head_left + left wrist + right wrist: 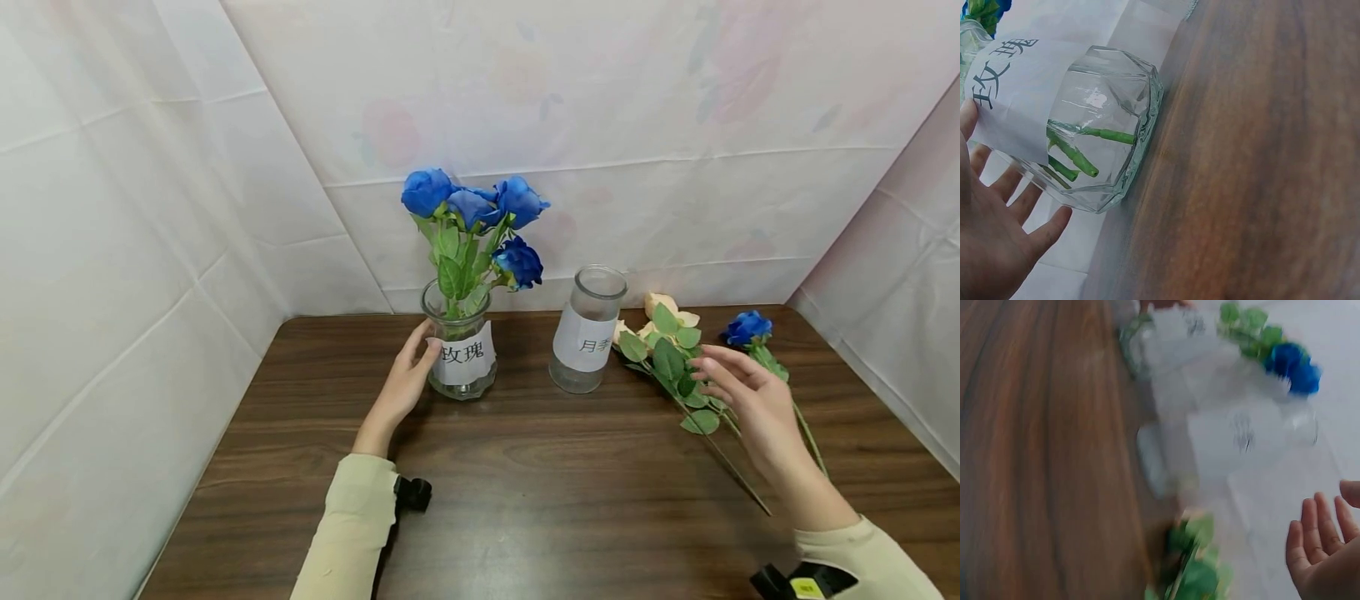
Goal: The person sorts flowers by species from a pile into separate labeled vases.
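A glass vase [459,367] with a white paper label holds several blue roses [472,208] at the back of the wooden table [525,483]. My left hand [420,342] is beside its left side with fingers straight and spread, the thumb at the label's edge. In the left wrist view, green stems [1075,156] show inside the vase [1110,112], and the left hand [991,231] lies open next to it. My right hand [720,375] hovers open over peach roses [660,312] and one blue rose [747,327] lying on the table. It holds nothing.
An empty labelled glass vase [587,333] stands between the filled vase and the loose flowers. White sheeted walls close in the table at the left, back and right. The right wrist view is blurred, showing leaves [1194,562] and the right hand [1322,550].
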`<state>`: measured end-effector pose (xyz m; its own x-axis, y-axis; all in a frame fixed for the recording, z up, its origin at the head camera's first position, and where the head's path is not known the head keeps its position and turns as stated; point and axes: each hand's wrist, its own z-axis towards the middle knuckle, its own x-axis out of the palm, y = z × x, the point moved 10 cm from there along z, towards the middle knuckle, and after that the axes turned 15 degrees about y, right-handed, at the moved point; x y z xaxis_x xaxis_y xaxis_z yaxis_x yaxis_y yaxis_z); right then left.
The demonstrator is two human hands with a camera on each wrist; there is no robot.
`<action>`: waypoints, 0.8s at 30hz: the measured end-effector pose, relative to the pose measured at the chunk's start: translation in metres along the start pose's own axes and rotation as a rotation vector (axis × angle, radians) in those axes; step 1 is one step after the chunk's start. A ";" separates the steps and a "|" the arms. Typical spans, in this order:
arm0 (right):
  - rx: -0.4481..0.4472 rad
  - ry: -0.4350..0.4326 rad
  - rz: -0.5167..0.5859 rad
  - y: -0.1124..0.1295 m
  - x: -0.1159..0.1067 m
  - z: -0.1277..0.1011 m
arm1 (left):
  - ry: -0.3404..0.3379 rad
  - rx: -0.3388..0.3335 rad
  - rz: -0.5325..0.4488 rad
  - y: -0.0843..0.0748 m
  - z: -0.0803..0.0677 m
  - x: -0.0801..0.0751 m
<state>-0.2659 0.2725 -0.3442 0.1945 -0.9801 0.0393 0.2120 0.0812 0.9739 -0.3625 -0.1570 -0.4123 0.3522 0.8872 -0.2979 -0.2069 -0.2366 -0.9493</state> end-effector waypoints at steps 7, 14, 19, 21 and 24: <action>-0.046 -0.074 0.024 -0.006 -0.050 -0.013 | 0.002 0.004 0.011 0.000 0.001 0.002; 0.016 -0.075 0.036 -0.020 -0.096 -0.018 | -0.001 0.001 0.013 0.002 0.000 0.001; 0.139 -0.072 -0.065 -0.038 -0.130 -0.021 | -0.006 0.001 0.011 0.004 -0.001 0.001; 0.178 -0.073 -0.082 -0.045 -0.142 -0.022 | -0.009 0.002 0.010 0.004 -0.001 0.000; 0.209 -0.068 -0.081 -0.053 -0.157 -0.021 | -0.014 -0.001 0.010 0.004 -0.002 0.000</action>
<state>-0.2873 0.4262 -0.4072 0.1185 -0.9924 -0.0327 0.0197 -0.0306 0.9993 -0.3614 -0.1585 -0.4161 0.3376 0.8903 -0.3057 -0.2098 -0.2454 -0.9464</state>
